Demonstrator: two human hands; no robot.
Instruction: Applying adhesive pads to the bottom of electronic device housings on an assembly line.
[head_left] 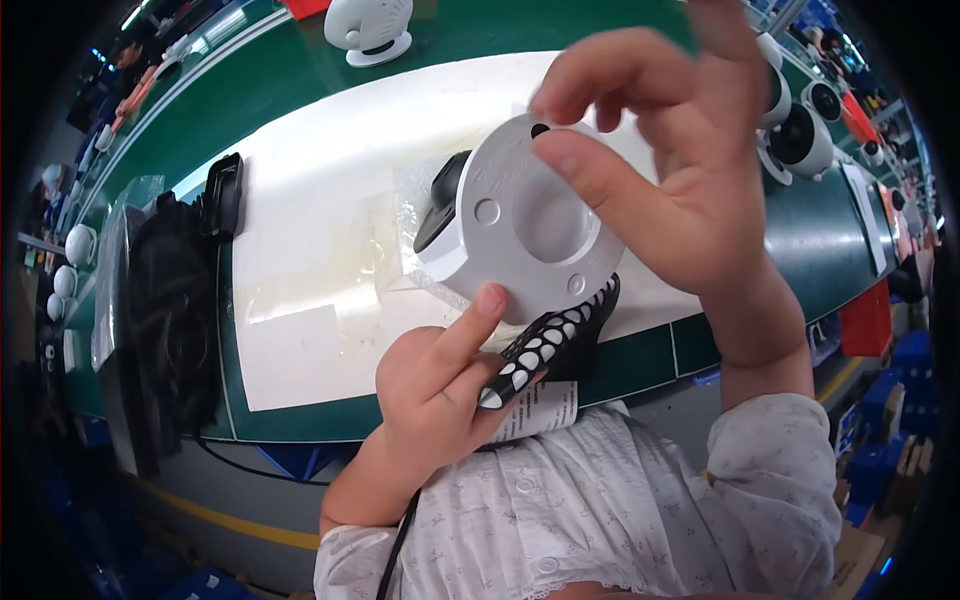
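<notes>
In front of me, tilted above the table, is a white camera-like device (475,245) with its round base facing me and a black part (445,200) behind. Its base has shallow round recesses, and a small black spot shows near the upper rim. My right hand (680,160) closes thumb and index finger on that rim, right at the spot. My left hand (430,395) has its curled fingers round a black strip with white round spots (540,350). Its index finger reaches up against the lower edge of the base. Fingertips behind the base are hidden.
A white sheet (300,300) covers part of the green table (460,30), with clear plastic wrapping on it. At the left lie a black tray-like part (222,195) and black bags (170,310). Similar white devices stand at the back (368,25) and right (800,140).
</notes>
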